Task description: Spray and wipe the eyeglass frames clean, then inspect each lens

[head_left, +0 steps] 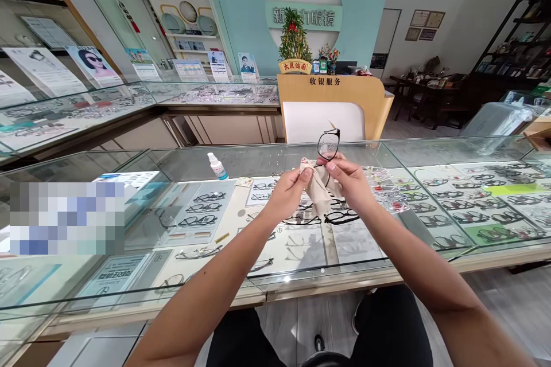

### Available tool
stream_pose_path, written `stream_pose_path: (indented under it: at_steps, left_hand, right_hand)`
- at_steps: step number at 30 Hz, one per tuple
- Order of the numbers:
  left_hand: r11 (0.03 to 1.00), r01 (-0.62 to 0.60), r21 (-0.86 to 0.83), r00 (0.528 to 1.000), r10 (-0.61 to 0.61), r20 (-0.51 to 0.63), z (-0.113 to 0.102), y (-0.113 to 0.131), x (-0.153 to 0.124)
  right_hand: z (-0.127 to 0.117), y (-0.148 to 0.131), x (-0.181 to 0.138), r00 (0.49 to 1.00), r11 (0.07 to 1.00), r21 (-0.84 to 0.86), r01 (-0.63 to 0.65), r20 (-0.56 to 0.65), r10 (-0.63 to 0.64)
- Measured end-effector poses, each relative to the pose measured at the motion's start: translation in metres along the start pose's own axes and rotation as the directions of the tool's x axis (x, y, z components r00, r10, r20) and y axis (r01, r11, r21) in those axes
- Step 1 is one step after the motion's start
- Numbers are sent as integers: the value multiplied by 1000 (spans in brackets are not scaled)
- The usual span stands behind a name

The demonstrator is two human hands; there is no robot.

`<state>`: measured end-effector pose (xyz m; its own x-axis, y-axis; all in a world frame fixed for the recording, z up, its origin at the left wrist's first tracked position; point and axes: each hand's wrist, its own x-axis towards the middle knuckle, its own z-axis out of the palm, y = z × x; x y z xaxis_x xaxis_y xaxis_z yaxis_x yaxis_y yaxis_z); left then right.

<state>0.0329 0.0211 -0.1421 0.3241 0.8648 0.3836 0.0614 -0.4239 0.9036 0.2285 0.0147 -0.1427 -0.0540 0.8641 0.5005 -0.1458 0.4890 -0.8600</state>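
Above the glass counter, both my hands are raised close together with a pair of black-framed eyeglasses (329, 144) between them. One lens stands upright, speckled with what look like drops; the other side of the frame is mostly hidden by a beige cloth (319, 192). My left hand (287, 190) is closed, pinching the cloth between thumb and fingers. Thumb and fingers of my right hand (350, 180) grip the eyeglasses near the middle, with the cloth touching them. A small white spray bottle (217, 166) with a blue label stands on the glass to the left.
Beneath the glass top (267, 266) lie rows of spectacle frames (200, 221). A leaflet stand (129, 180) sits at the left. Beyond the counter is a wooden cashier desk (336, 89) with a plant (295, 37). A plastic-wrapped grey box (495, 123) is at the right.
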Motion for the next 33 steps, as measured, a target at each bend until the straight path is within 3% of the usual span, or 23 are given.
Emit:
stream_pose_path:
  at_steps: [7,12,19,25,33]
  left_hand:
    - [992,23,-127,995,-34,-91,-6,-2,3]
    - [980,53,-193,993,-73,-94,-7,-1,4]
    - [977,19,-213,992,-45,-119,-12,-1,7]
    - [925,86,-370,976,-153,-154,-13,1,10]
    - [910,202,-362,979,-189,71,-27,4,13]
  right_hand:
    - [-16,-9,7,968,969,-239,58,252,5]
    - [-13,-6,4,935,969,-245,14,346,74]
    - [-12,-3,4,928,982,-149,-112,338,157]
    - [-8,-7,4,936,982,-103,-157,302,181]
    - [-6,-8,3,940,982,-77,-170,288,185]
